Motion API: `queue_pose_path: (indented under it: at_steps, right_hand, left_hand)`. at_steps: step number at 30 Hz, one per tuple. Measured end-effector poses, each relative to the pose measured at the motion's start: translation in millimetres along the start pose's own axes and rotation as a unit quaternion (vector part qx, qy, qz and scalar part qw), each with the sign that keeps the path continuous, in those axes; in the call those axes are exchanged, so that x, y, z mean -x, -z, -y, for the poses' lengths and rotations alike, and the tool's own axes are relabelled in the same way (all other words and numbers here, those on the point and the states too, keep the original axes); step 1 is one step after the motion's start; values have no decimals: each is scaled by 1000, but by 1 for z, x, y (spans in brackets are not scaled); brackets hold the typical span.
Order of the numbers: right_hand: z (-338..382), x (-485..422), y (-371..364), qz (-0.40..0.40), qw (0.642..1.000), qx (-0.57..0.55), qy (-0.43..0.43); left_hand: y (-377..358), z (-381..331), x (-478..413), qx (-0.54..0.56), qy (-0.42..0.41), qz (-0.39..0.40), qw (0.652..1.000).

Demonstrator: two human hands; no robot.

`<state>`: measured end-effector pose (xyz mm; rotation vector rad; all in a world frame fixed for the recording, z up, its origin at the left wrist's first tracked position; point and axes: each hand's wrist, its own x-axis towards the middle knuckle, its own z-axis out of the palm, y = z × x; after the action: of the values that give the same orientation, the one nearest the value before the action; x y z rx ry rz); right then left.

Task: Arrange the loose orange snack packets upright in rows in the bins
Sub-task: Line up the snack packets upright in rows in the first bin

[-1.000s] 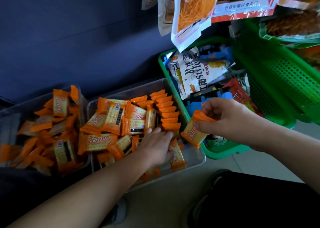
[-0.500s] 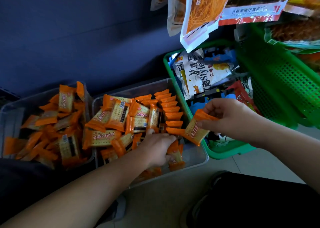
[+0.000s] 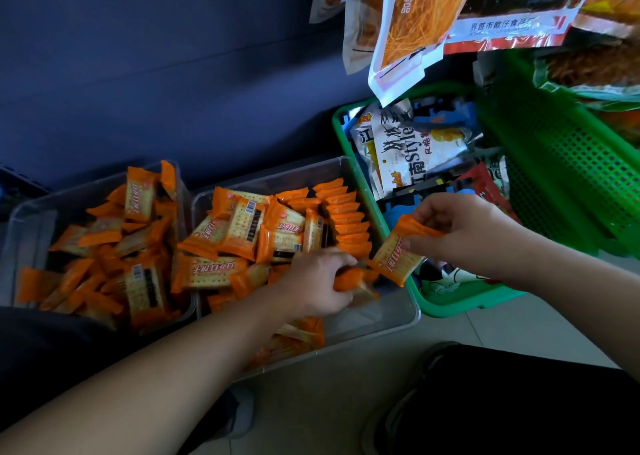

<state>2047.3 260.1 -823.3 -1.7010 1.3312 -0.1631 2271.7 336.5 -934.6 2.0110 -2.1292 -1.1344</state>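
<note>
Two clear plastic bins sit side by side on the floor. The left bin (image 3: 31, 212) holds a jumble of loose orange packets (image 3: 114, 257). The right bin (image 3: 398, 319) has loose packets (image 3: 239, 233) on its left and a row of upright packets (image 3: 346, 219) along its right wall. My left hand (image 3: 315, 281) reaches into the right bin's near end and grips an orange packet (image 3: 349, 278). My right hand (image 3: 464, 233) pinches another orange packet (image 3: 394, 254) by its top edge, just over the right bin's right rim.
A green basket (image 3: 460, 302) of mixed snack bags stands right of the bins, with a second green basket (image 3: 568, 164) beyond it. Large snack bags (image 3: 415, 29) hang above. A dark blue wall (image 3: 156, 67) is behind the bins. My dark-clad knees (image 3: 519, 402) frame the tiled floor.
My left hand has curled round a packet at the bin's near end. The right hand holds its packet in almost the same place.
</note>
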Motion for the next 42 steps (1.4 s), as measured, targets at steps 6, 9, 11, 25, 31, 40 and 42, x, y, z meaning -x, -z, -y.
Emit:
queue_pose_path:
  at_steps: [6, 9, 11, 25, 31, 40, 42]
  right_hand:
    - [-4, -5, -2, 7, 1000, 9, 12]
    - [-6, -9, -5, 12, 999, 31, 10]
    - [-8, -13, -12, 11, 998, 53, 16]
    - [-35, -56, -102, -136, 872, 436, 174]
    - [-32, -52, -108, -94, 838, 513, 161]
    - [-20, -71, -110, 44, 725, 626, 284]
    - [-17, -77, -107, 57, 717, 639, 273]
  left_hand:
    - [20, 17, 13, 128, -1, -115, 985]
    - [23, 21, 20, 135, 0, -141, 981]
    - [29, 20, 25, 143, 17, -169, 975]
    - [78, 35, 80, 243, 95, -227, 938]
    - [83, 45, 110, 291, 112, -194, 930]
    - [80, 47, 104, 354, 133, -174, 909]
    - [82, 47, 102, 362, 128, -174, 907]
